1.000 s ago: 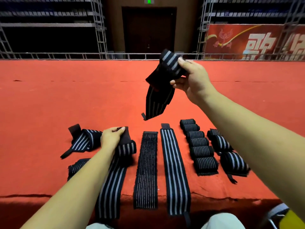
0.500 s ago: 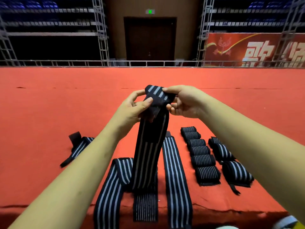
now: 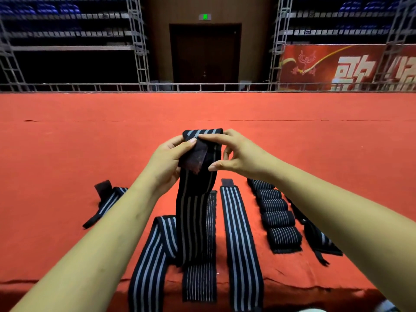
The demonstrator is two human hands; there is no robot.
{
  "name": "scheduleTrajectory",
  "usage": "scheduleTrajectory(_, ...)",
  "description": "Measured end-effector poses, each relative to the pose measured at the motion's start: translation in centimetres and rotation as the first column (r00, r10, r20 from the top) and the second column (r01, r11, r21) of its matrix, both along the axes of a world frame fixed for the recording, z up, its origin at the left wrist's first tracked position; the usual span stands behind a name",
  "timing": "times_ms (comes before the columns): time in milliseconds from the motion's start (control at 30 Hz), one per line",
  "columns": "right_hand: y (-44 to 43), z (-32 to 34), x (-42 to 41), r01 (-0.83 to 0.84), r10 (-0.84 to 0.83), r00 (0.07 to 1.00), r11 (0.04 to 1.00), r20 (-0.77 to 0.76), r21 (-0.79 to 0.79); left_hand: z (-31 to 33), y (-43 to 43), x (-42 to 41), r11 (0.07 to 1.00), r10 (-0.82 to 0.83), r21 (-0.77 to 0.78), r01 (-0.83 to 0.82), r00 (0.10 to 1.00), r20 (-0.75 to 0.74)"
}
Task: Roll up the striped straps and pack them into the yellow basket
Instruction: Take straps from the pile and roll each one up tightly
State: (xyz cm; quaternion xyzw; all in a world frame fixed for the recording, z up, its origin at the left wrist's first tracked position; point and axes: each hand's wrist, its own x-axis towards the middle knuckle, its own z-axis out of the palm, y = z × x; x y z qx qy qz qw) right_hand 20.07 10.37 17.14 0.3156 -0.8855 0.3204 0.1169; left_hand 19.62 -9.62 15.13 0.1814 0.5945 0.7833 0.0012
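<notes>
Head view: left hand and right hand both grasp the top end of one striped strap, raised above the red carpet. Neither hand is released. The left thumb pinches the folded end against the fingers. The right index finger sits on the top fold and the right thumb presses the strap's right edge. The tail hangs straight down, and its lower part lies over a fine-striped flat strap.

Handling, judged: soft, limp and light, probably elastic woven webbing. It looks grippy rather than slippery and isn't fragile. It won't hold shape alone and a loose roll will likely spring open. Best hold is at the tab end, thumbs inside the fold, rolling downward with the tail kept taut and the edges square. The dark tab looks like hook-and-loop and may snag neighbours.

Looks: black band with pale grey lengthwise stripes, wide and long, top turned over into the start of a roll.

Nearby: another wide-striped flat strap to the right, a half-folded strap to the left, and a crumpled strap further left. A row of rolled straps lies on the right, with more partly hidden behind the right forearm. The yellow basket isn't identifiable in this view.
</notes>
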Motion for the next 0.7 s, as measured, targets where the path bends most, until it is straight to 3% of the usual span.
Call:
scheduleTrajectory(233, 0.6, -0.7, -0.2, 0.011, -0.002, 0.995, 0.996, -0.098, 0.091, -0.7, -0.8, -0.3, 0.992, 0.050, -0.114, -0.045, 0.998, 0.037)
scheduleTrajectory(400, -0.5, -1.8, 0.0, -0.061, 0.068, 0.955, 0.998, -0.290, 0.036, -0.6, -0.8, -0.3, 0.996, 0.027, 0.072, -0.044, 0.977, 0.213)
scheduleTrajectory(533, -1.0, -3.0, 0.1, -0.049, 0.079, 0.935, 0.994, -0.346, 0.094, -0.8, -1.3, 0.1, 0.984, -0.159, 0.117, 0.136, 0.964, 0.215)
scheduleTrajectory(700, -1.2, -3.6, -0.2, -0.052, 0.026, 0.947, 0.996, -0.321, -0.073, -1.5, -1.5, -0.2, 0.970, -0.241, 0.060, 0.234, 0.949, 0.204)
